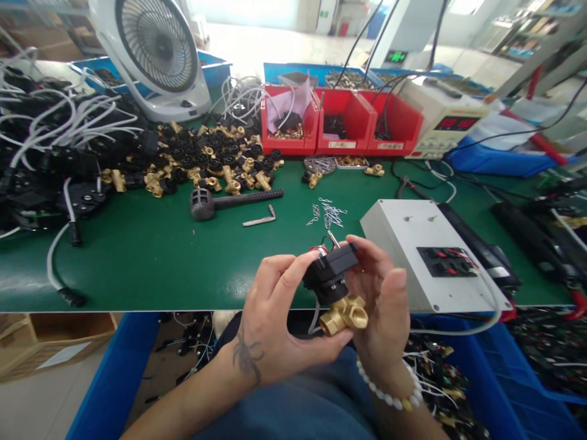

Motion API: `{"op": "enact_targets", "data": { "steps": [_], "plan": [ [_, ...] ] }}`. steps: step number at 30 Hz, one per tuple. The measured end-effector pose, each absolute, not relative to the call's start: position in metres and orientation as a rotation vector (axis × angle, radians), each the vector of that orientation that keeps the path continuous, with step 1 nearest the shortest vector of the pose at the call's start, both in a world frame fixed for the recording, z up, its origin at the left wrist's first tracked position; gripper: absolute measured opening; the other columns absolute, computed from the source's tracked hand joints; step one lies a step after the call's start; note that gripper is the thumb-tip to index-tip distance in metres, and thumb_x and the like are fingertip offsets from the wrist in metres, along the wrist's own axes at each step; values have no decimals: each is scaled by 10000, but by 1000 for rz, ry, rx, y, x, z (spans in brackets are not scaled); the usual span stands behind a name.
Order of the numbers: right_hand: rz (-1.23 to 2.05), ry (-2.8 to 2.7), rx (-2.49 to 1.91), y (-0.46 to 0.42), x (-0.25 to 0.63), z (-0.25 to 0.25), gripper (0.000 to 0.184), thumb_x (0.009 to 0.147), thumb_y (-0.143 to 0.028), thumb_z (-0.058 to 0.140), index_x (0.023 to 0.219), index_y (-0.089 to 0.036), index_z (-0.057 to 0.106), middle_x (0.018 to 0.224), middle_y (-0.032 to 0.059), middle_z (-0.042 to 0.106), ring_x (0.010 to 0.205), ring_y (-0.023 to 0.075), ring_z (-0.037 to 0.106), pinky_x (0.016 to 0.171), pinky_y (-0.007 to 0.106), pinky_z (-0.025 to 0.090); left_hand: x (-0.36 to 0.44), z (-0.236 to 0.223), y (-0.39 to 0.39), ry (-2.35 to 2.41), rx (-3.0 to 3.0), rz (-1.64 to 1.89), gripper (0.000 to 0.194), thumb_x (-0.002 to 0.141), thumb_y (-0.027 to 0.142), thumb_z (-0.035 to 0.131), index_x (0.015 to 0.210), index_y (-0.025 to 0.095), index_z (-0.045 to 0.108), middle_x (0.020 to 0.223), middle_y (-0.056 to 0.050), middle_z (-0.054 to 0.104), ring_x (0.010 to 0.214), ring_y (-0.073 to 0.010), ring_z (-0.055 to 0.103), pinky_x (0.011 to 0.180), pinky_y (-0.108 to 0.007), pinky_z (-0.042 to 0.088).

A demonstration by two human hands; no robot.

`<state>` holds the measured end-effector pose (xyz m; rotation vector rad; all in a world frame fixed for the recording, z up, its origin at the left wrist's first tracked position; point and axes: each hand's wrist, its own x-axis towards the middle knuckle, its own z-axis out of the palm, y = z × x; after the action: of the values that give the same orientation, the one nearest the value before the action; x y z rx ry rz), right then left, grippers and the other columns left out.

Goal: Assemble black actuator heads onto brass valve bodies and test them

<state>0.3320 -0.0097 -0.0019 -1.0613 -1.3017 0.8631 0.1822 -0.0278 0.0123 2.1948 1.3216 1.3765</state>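
Observation:
In front of my body, at the table's front edge, is a motorised brass ball valve (343, 315) with a black actuator (330, 272) on top. My left hand (279, 311) grips it, fingers over the black housing and thumb under the brass body. Cupped round its far right side is my right hand (380, 299), fingers behind the actuator and thumb raised. A thin metal pin and a bit of red and black wire stick up behind the housing. Beyond lie several small metal clips (332, 214), a hex key (260, 220) and a rubber mallet (204, 203).
Brass valve bodies (229, 177) are heaped at the back left, beside tangled white cables (68, 122) and a fan (158, 49). Red bins (343, 131) and a power supply (444, 122) stand behind. A grey switch box (413, 244) sits right; blue crates (110, 379) flank me below.

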Motion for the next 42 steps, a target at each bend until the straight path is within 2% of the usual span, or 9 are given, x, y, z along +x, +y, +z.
{"op": "enact_targets", "data": {
  "steps": [7, 10, 14, 17, 21, 27, 30, 36, 42],
  "plan": [
    [1034, -974, -1061, -2, 310, 0, 468, 982, -577, 320, 978, -185, 577, 909, 89, 614, 860, 206, 649, 780, 349, 571, 195, -2, -33, 1264, 2003, 1399, 741, 736, 357, 757, 1378, 181, 431, 1195, -93, 534, 1089, -226, 581, 872, -353, 628],
    [951, -1208, -1192, 11, 316, -7, 430, 1002, -533, 354, 978, -183, 603, 920, 72, 625, 864, 187, 628, 793, 327, 546, 186, -13, -25, 1297, 1933, 1311, 679, 738, 332, 753, 1333, 197, 454, 1129, -64, 536, 1013, -201, 602, 811, -339, 635],
    [498, -1834, -1585, 58, 339, -4, 252, 972, -343, 519, 1109, -172, 642, 1047, 84, 631, 954, 182, 618, 886, 321, 526, 167, -30, -10, 1359, 1931, 1290, 636, 742, 336, 754, 1300, 196, 484, 1118, -61, 532, 974, -193, 600, 795, -346, 624],
    [383, -1998, -1767, 99, 347, 0, 229, 914, -150, 567, 1106, -147, 691, 1100, 133, 622, 1043, 241, 605, 969, 394, 489, 159, -41, -3, 1342, 1923, 1324, 634, 760, 344, 745, 1316, 203, 473, 1123, -61, 527, 976, -191, 595, 789, -339, 614],
    [332, -2222, -1858, 133, 339, -2, 235, 886, -93, 599, 1075, -119, 737, 1121, 194, 626, 1124, 324, 581, 987, 451, 461, 158, -45, 0, 1324, 1956, 1321, 662, 768, 370, 744, 1341, 205, 457, 1167, -78, 529, 1039, -217, 576, 839, -378, 601],
    [393, -2498, -1823, 138, 326, 5, 168, 784, 38, 592, 705, -70, 693, 852, 185, 673, 911, 269, 651, 870, 346, 481, 155, -42, 0, 1315, 1940, 1289, 655, 781, 382, 738, 1343, 207, 451, 1189, -88, 534, 1033, -210, 590, 831, -361, 598],
    [417, -2517, -1753, 130, 325, 11, 136, 757, 24, 620, 732, -91, 686, 794, 132, 675, 804, 218, 636, 785, 300, 468, 155, -41, 0, 1321, 1950, 1286, 656, 777, 384, 747, 1335, 194, 458, 1197, -97, 539, 1062, -224, 584, 849, -377, 593],
    [664, -2120, -1387, 88, 343, 26, 164, 947, -249, 579, 963, -147, 706, 772, 19, 662, 655, 121, 565, 638, 244, 442, 157, -44, 0, 1300, 1949, 1338, 704, 773, 418, 751, 1370, 176, 470, 1163, -98, 533, 1033, -220, 579, 822, -356, 587],
    [767, -2071, -1088, 43, 356, 41, 141, 938, -217, 626, 975, -228, 760, 944, 19, 682, 892, 134, 639, 792, 246, 516, 158, -46, -1, 1314, 2045, 1335, 748, 762, 455, 765, 1393, 173, 480, 1127, -94, 526, 1000, -223, 562, 836, -368, 576]
  ]
}}
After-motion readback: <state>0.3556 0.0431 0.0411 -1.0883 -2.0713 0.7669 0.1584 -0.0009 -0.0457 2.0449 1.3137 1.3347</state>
